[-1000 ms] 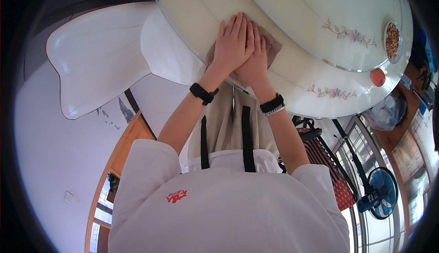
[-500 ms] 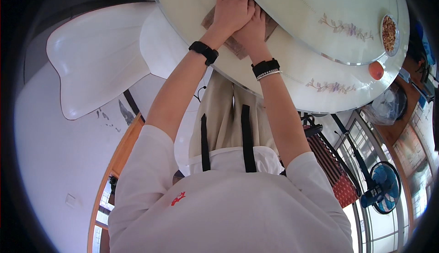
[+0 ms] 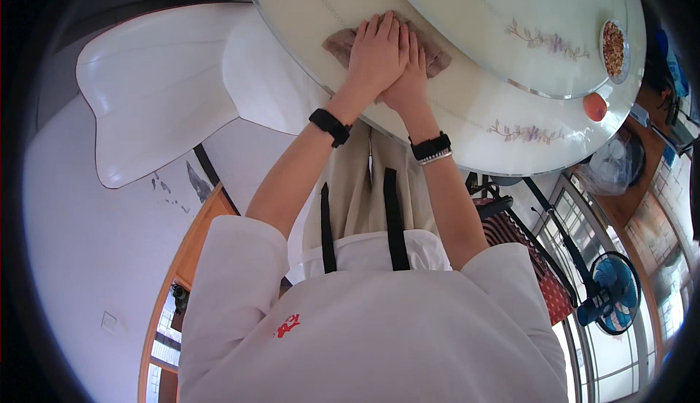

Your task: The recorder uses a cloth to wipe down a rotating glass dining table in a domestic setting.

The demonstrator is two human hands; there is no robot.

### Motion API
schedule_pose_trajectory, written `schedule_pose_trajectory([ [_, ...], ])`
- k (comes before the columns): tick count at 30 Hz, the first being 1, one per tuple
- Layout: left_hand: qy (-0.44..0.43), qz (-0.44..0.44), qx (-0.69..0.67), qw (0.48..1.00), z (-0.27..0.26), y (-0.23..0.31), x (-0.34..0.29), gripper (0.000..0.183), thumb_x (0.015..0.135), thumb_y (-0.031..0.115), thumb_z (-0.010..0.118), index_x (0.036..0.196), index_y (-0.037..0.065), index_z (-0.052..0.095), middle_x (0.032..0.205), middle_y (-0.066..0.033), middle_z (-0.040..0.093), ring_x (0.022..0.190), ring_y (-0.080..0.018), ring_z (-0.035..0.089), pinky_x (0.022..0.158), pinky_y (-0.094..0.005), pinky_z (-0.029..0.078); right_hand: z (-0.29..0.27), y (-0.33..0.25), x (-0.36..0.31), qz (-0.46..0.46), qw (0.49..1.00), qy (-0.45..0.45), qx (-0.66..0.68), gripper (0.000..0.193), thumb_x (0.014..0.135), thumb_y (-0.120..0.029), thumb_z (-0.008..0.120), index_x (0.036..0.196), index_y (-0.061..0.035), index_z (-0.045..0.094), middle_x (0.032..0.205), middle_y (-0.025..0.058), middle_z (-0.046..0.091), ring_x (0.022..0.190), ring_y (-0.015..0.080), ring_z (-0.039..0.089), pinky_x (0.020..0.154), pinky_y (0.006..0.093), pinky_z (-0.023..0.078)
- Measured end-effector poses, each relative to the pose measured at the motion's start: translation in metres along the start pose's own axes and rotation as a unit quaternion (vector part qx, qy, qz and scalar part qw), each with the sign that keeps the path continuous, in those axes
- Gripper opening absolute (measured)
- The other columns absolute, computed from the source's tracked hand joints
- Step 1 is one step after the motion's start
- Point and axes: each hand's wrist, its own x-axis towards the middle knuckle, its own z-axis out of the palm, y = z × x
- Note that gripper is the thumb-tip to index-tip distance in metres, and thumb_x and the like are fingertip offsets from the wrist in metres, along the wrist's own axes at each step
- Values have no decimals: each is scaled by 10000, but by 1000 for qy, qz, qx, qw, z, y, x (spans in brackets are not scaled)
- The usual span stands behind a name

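Observation:
A greyish-brown cloth (image 3: 435,52) lies crumpled on the cream round table (image 3: 467,122), close to its near edge. My left hand (image 3: 375,57) rests flat on the cloth with its fingers stretched forward. Beside it and partly beneath it is my right hand (image 3: 410,86), also flat, its fingers extended over the cloth. The two hands overlap at the thumb side, so part of the right hand is hidden. Both palms press down; neither hand has its fingers wrapped round anything.
A raised round turntable (image 3: 554,9) covers the table's far part, and a bowl of nuts or grains (image 3: 614,51) stands at its right edge. Near the bowl sits a reddish round fruit (image 3: 594,107). A white chair (image 3: 160,90) is at the left, a blue fan (image 3: 615,294) at the lower right.
Both hands have slid back toward my body with the cloth under them. The cloth, flatter before, is now more bunched. My elbows have drawn back a little.

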Motion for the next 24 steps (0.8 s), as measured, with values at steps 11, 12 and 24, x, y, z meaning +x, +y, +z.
schedule_pose_trajectory([
  [11,-48,-28,77,995,3,23,-10,445,839,281,431,1152,-27,506,1271,-188,433,1201,-301,363,1022,-454,215,2,-8,-20,46,999,-6,13,757,765,-443,515,1383,-117,224,1435,115,186,1323,313,143,1035,475,185],
  [12,-50,-26,77,995,5,27,-6,445,839,281,431,1152,-27,506,1271,-188,433,1201,-301,363,1022,-454,215,2,-7,-17,47,999,-9,11,755,764,-446,515,1382,-120,229,1434,112,191,1323,311,145,1035,474,185],
  [24,-51,-77,200,976,9,19,53,476,822,306,446,1135,-46,515,1231,-187,464,1162,-331,396,989,-480,251,12,6,40,48,998,-22,26,707,758,-481,513,1353,-159,310,1401,67,281,1304,280,194,1039,464,182],
])
